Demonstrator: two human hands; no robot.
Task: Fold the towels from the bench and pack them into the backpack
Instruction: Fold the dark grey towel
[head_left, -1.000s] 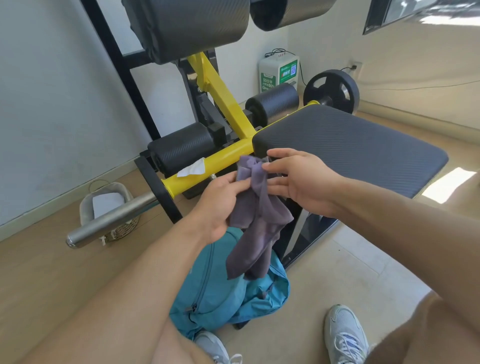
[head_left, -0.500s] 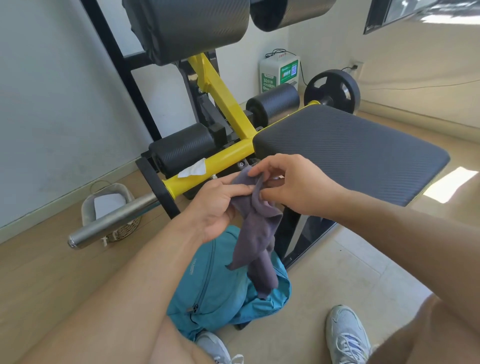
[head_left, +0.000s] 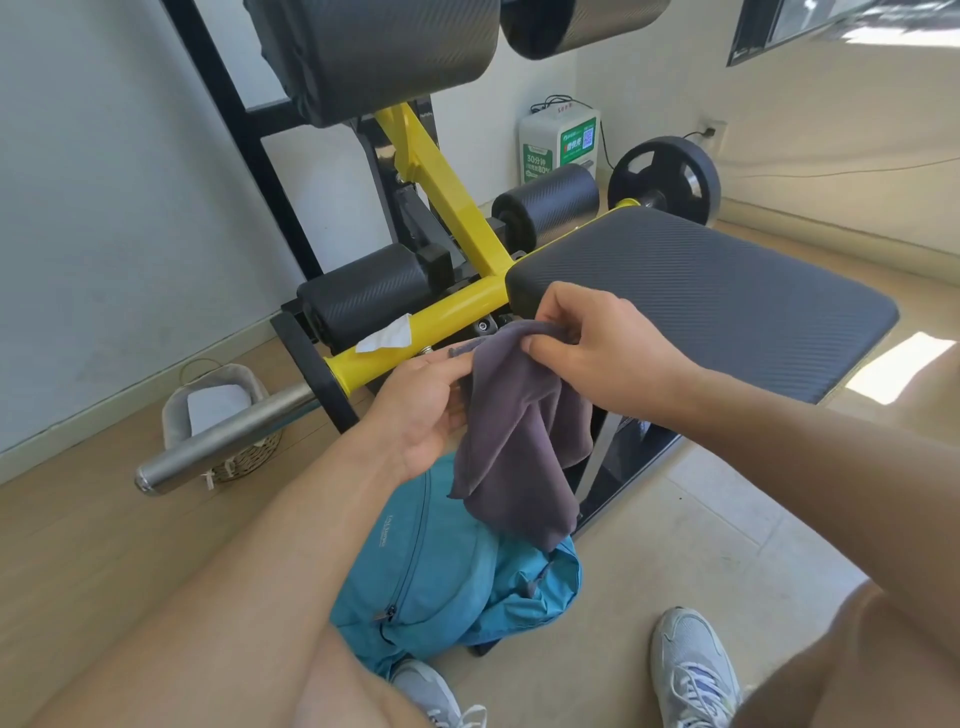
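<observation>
At the centre of the frame a dark purple-grey towel (head_left: 519, 431) hangs in the air, bunched at its top edge between both hands. The right hand (head_left: 592, 343) comes in from the right and pinches the upper fold between thumb and curled fingers (head_left: 545, 345). The left hand (head_left: 421, 410), palm turned up at centre left, holds the towel's left edge under its thumb, fingers partly bent behind the cloth. The towel's loose end dangles just above a teal backpack (head_left: 441, 577) lying on the floor at lower centre. The black padded bench (head_left: 727, 291) sits behind, at the right
</observation>
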